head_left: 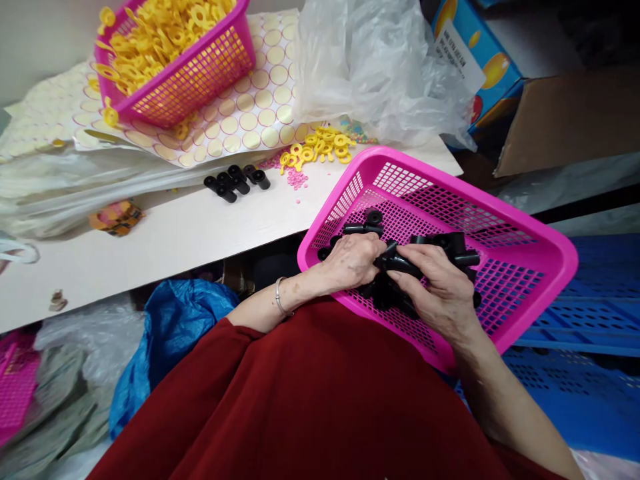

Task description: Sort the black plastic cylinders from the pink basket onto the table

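Observation:
Over a pink plastic basket (537, 243), both my hands are close together at one black plastic part (404, 266). The thumb and fingers of my right hand (443, 293) pinch this part, which looks smooth and rounded. My left hand (353, 263) is closed at its other end; its fingertips are mostly hidden, and I cannot tell whether it grips this part or a second small one. Several black tube-like pieces (453, 247) lie in the basket around and under my hands.
On the white table (165, 257) stand several short black tubes (235, 181). Beyond them lie yellow ring pieces (320, 145) and pink beads (296, 179). A pink basket of yellow rings (200, 83) sits on sticker sheets. Clear plastic bags (380, 67) and an open carton (565, 120) are at the back.

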`<state>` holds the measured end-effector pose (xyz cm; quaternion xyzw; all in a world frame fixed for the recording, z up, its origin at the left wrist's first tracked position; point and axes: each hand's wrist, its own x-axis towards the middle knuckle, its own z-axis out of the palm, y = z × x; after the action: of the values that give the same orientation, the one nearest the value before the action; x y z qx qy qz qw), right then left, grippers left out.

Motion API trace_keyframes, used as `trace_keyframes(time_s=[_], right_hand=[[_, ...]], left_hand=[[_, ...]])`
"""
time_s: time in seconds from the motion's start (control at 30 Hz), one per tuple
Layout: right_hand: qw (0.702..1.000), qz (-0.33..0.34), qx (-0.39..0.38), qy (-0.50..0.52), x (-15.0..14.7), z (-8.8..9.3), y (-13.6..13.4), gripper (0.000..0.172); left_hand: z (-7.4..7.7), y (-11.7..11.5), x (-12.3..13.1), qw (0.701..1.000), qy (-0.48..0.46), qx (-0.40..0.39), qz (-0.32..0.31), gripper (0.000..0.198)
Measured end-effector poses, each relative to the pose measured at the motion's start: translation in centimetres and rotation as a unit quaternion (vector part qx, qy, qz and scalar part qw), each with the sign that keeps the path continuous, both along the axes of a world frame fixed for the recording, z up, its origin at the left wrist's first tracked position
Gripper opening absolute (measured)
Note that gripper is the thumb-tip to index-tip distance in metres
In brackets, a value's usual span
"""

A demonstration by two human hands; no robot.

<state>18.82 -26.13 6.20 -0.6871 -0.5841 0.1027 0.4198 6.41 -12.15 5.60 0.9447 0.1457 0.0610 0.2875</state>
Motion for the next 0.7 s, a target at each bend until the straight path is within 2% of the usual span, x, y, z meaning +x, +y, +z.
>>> trace_keyframes(time_s=[0.33, 0.5, 0.63, 0.7], right_hand=[[1.000, 0.020, 0.007, -0.018, 0.2, 0.1, 0.0, 0.029], [1.000, 0.023, 0.000, -0.004, 0.1, -0.2, 0.0, 0.029], [0.997, -0.037, -0.032, 0.053, -0.3, -1.1, 0.0, 0.040], [0.991, -0.068, -0.037, 0.106, -0.5, -1.6, 0.0, 0.043]], left_hand=[[-0.1, -0.1, 0.1, 0.999, 0.039, 0.025, -0.023, 0.009], [-0.1, -0.3, 0.3, 0.999, 0.021, 0.004, -0.036, 0.013], [-0.1, -0.4, 0.4, 0.996, -0.054, -0.063, -0.046, 0.025], [-0.5, -0.3, 0.2, 0.993, -0.089, -0.073, -0.011, 0.033]])
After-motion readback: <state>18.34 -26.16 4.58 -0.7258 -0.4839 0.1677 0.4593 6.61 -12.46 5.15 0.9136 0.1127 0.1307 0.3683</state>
